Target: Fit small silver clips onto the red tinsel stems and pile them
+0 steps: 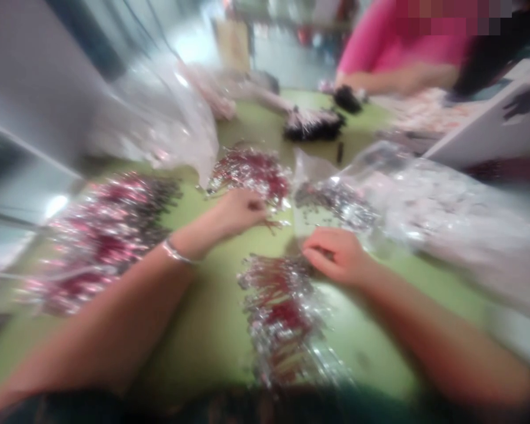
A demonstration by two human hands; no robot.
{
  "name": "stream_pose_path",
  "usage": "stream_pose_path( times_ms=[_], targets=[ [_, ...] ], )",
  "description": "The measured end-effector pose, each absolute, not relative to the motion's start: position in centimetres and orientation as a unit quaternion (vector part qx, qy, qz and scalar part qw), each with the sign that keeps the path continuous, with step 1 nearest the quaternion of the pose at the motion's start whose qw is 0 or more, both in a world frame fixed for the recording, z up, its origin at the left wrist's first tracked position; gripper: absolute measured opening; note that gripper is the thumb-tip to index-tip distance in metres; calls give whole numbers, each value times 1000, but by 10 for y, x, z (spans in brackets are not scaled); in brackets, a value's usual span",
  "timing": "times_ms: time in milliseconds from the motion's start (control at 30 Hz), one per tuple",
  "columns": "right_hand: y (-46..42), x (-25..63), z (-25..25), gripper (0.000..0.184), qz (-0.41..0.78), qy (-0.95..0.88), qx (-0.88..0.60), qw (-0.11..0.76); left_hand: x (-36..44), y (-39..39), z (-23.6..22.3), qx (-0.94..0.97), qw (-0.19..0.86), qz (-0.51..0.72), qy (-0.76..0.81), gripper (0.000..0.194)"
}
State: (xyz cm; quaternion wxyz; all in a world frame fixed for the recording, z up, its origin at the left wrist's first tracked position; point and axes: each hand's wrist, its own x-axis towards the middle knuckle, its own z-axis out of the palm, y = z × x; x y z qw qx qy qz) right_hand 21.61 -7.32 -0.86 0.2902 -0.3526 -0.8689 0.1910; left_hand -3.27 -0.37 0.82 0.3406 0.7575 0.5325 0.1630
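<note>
The whole picture is smeared by motion. My left hand (238,212), with a bracelet (176,253) at the wrist, is closed at the near edge of a heap of thin red and silver pieces (251,171). A few reddish strands lie by its fingertips; whether it grips any is unclear. My right hand (338,253) is closed, thumb against fingers, and what it holds is hidden. Just left of it and nearer to me runs a long row of red strands with shiny silver ends (282,318). Small silver-grey parts (340,203) lie beyond the right hand on clear plastic.
A large pile of pink-red pieces with dark ends (115,229) covers the left of the green table (203,330). Clear plastic bags (159,118) stand behind it; a filled bag (446,206) lies right. Dark-tipped bundles (313,123) lie farther back, near a person in pink (380,41).
</note>
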Motion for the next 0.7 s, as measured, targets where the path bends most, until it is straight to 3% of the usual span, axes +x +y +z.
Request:
stream_pose_path(
  times_ms=[167, 467, 567, 700],
  targets=[
    [-52, 230, -19, 17, 80, -803, -532, 258, -30, -9, 15, 743, 417, 170, 495, 16],
    [-48, 214, -33, 29, -68, -835, -541, 75, -28, -10, 0, 717, 485, 209, 454, 38],
    [-50, 213, -31, 26, -55, -824, -552, 115, -25, -13, 2, 741, 458, 221, 438, 39],
    [-60, 210, -21, 20, 55, -793, -546, 264, -13, -22, 3, 772, 384, 254, 438, 26]
  ],
)
